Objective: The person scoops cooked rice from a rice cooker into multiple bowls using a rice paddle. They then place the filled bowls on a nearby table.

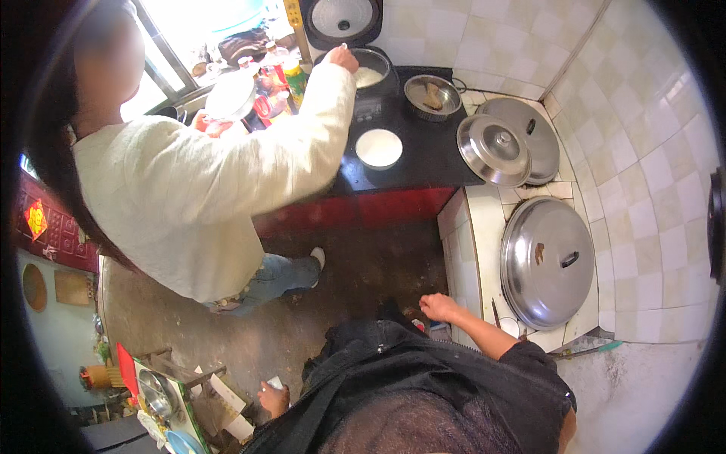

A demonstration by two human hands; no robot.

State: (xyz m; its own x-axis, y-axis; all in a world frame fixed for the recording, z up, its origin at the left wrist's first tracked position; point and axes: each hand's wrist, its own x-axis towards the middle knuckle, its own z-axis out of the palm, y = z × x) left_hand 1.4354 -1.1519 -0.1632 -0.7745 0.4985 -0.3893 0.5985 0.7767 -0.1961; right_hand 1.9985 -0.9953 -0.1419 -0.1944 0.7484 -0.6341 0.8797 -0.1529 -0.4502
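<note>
Low at my left side, my left hand point(274, 400) is curled around a small white item point(275, 383) whose kind I cannot make out. My right hand point(439, 307) hangs over the floor beside the tiled stove ledge point(483, 267). Its fingers are bent, no object shows in it, and its palm is hidden. On the ledge near that arm are a small white cup point(509, 327) and a large domed metal lid point(544, 249) with a black handle. Ahead, a white bowl point(379, 148) with white contents sits on the black counter point(420, 167).
A person in a cream jacket point(198, 187) reaches into an open rice cooker point(371, 74), holding a white bowl point(231, 96). Nearby are several bottles point(278, 85), a metal bowl with food point(432, 101) and metal lids point(493, 148). A low table point(181, 411) bearing dishes stands at lower left.
</note>
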